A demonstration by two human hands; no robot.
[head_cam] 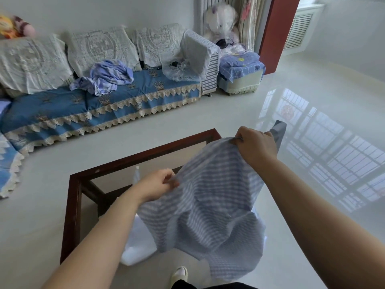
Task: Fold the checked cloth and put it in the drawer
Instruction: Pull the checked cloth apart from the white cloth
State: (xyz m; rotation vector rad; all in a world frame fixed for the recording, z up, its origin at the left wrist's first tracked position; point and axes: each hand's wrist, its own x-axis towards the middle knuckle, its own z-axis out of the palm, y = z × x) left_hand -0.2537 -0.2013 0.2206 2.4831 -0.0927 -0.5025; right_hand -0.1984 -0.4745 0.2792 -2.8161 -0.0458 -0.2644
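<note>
Cloth: blue-and-white checked fabric cloth [210,205], hanging above dark wooden glass-topped table [73,205].
Left hand [157,185]: pinching cloth's near edge.
Right hand [255,146]: pinching top edge, beyond table's corner.

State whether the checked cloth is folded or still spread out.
Spread, not folded: the checked cloth hangs loose between the left hand and right hand, each pinching its top edge.

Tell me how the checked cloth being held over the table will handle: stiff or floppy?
Probably very floppy: the checked cloth sags in deep folds between the left hand and right hand. It looks thin and light, since small pinches at its upper edge hold it up. Likely to drape over the glass-topped table rather than keep a shape.
</note>
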